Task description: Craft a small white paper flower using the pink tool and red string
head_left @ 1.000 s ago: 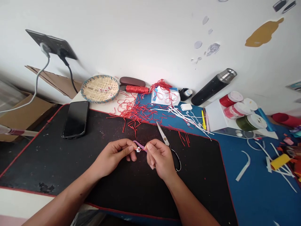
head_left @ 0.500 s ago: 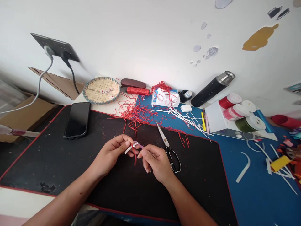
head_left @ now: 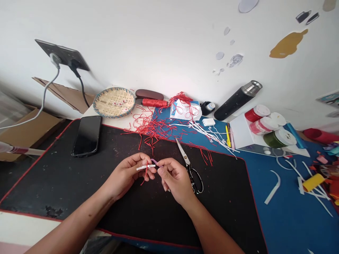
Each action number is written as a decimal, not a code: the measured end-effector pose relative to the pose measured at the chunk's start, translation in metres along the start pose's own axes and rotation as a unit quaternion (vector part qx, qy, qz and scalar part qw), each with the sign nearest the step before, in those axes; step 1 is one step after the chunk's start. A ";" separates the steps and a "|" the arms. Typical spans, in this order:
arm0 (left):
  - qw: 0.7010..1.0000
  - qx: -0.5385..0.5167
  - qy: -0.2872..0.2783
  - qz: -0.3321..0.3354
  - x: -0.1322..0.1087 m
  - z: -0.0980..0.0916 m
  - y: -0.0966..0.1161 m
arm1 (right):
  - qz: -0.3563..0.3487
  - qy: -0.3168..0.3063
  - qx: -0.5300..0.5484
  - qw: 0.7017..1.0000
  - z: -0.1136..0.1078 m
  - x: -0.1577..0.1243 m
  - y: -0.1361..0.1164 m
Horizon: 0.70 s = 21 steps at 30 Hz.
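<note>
Between thumb and fingers my left hand [head_left: 129,173] pinches a short white cord [head_left: 141,167], crossed by a red cord [head_left: 146,173] whose loose end hangs below. My right hand [head_left: 174,178] is closed on a thin purple strip or tool [head_left: 154,161] that arches toward the left fingertips; its exact kind I cannot make out. Both hands are close together above the black mat [head_left: 127,215]. Just right of my right hand lie scissors [head_left: 189,165], blades pointing away from me.
Red cord scraps [head_left: 153,127] and white cords [head_left: 209,134] lie behind the hands. A phone [head_left: 87,135] is at left, a woven basket [head_left: 114,102] behind it. A black flask [head_left: 237,100] and paint jars [head_left: 280,137] stand at the back right.
The white cord has turned from slanted to nearly level, and the red end has swung to the left. My right hand has shifted very slightly; the purple piece now shows as an arch.
</note>
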<state>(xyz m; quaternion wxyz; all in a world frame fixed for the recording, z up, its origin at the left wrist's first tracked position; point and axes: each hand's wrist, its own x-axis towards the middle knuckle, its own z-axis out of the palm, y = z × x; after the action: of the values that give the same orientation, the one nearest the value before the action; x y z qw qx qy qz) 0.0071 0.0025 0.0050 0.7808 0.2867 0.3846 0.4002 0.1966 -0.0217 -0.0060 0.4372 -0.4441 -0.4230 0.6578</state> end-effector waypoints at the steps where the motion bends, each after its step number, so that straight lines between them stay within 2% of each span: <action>1: 1.000 0.002 -0.002 -0.001 0.000 0.000 -0.001 | -0.001 -0.002 -0.005 1.000 0.001 0.000 0.000; 13: 0.998 0.055 -0.020 -0.012 -0.001 0.000 -0.002 | -0.001 0.005 -0.073 0.997 0.004 -0.001 -0.004; 19: 0.982 0.185 -0.033 0.012 -0.002 -0.006 0.013 | -0.029 0.005 -0.142 0.989 0.000 -0.002 -0.003; 21: 0.971 0.234 -0.051 0.000 -0.004 -0.009 0.017 | -0.034 0.007 -0.159 0.987 -0.001 -0.002 -0.003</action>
<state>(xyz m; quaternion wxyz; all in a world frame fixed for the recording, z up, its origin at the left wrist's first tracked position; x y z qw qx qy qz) -0.0083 0.0093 0.0144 0.7104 0.4815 0.4279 0.2835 0.1982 -0.0231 -0.0033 0.3859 -0.4980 -0.5339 0.5639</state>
